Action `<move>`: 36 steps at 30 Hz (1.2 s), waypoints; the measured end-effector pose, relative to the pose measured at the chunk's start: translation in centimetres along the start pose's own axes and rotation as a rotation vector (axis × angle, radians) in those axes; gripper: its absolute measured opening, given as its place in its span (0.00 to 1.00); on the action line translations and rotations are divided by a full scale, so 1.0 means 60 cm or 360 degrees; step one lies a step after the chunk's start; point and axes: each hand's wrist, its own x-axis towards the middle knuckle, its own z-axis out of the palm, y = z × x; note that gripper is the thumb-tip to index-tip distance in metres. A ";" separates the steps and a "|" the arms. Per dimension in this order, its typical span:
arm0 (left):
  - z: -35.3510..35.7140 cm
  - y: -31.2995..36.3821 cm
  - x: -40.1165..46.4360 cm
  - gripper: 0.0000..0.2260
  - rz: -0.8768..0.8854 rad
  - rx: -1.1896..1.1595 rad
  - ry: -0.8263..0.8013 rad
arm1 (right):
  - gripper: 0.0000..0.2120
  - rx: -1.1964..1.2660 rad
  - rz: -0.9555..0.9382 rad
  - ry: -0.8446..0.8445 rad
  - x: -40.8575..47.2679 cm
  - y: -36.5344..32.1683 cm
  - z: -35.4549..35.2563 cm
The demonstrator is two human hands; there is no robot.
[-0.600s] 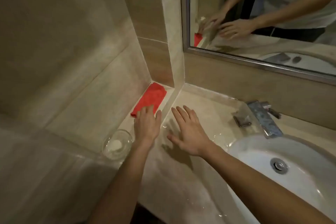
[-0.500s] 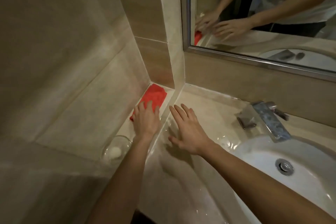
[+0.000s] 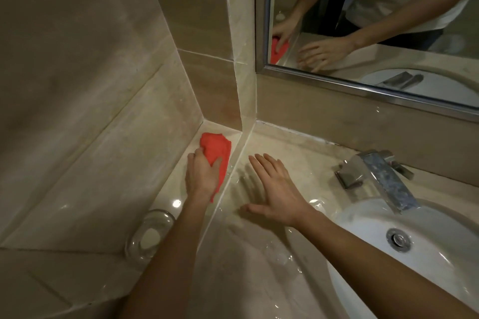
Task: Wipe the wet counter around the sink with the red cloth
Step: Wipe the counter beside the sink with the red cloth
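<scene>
Head view, the only one: the red cloth (image 3: pixel 216 151) lies left of centre in the frame, bunched on a narrow ledge (image 3: pixel 178 184) in the corner where two tiled walls meet. The left hand (image 3: pixel 202 176) covers its near end, fingers curled around the fabric, thumb side pressed into it, so the cloth is gripped rather than merely touched. From that hand the cloth's far end runs up the frame toward the corner, and a red strip shows beside the hand's right edge down to the wrist. Its long axis runs along the ledge, parallel to the raised lip that divides the ledge from the counter (image 3: pixel 259 267).

The right hand (image 3: pixel 277 194) sits flat at centre frame, fingers straight and slightly spread, palm down on the counter, holding nothing. It is just across the lip from the cloth, between the cloth and the sink (image 3: pixel 427 254) at lower right.

The wet area, judging by the glints and pooled water, lies below and right of the left hand, along the counter toward the sink rim. So the cloth probably has to travel right and down the frame, over the lip. The left hand already has it and is the nearer one; the right hand sits in that path.

A glass bowl (image 3: pixel 149 235) stands on the ledge near the left forearm.
</scene>
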 end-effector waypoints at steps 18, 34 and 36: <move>0.071 0.025 -0.108 0.27 0.1049 0.0221 -0.1346 | 0.17 0.0918 0.0845 0.0064 -0.135 0.066 0.021; 0.138 -0.073 -0.220 0.22 0.1228 0.0784 -0.0625 | 0.26 -0.0315 0.0675 0.0174 -0.174 0.008 0.150; 0.151 -0.071 -0.231 0.22 0.1172 0.0896 -0.0674 | 0.25 -0.0307 0.0677 0.0180 -0.172 0.007 0.149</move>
